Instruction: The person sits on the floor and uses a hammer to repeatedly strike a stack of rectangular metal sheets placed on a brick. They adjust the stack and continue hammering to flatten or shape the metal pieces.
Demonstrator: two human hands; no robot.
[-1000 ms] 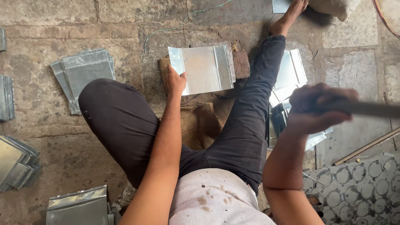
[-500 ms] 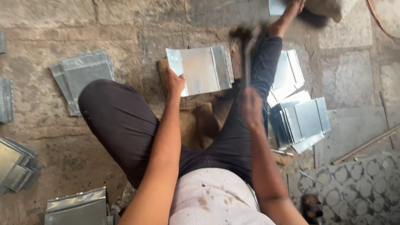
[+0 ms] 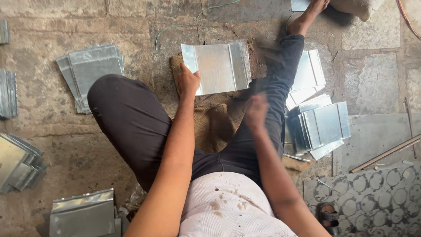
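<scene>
Right hand (image 3: pixel 256 113) now lowering from its earlier raised swing, blurred, its grip impossible to tell; left hand (image 3: pixel 188 81) pinching one bent metal sheet (image 3: pixel 218 67) lying on burlap (image 3: pixel 215 123); two sheet stacks (image 3: pixel 319 125) sitting right.

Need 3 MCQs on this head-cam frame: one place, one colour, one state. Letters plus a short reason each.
1. Where does the left hand grip the metal sheet?
A. its left edge
B. its far right corner
C. its top edge

2. What colour are the trousers?
A. white
B. dark, near black
C. bright red

3. How does the right hand look?
A. sharp, flat on the floor
B. motion-blurred, raised over the right leg
C. gripping the sheet stack at the right

Key:
1 A: the fingers clamp the sheet's left edge, near its lower corner.
2 B: both legs are in dark cloth.
3 B: the hand is smeared and sits above the leg, apart from the sheet stack.
</scene>
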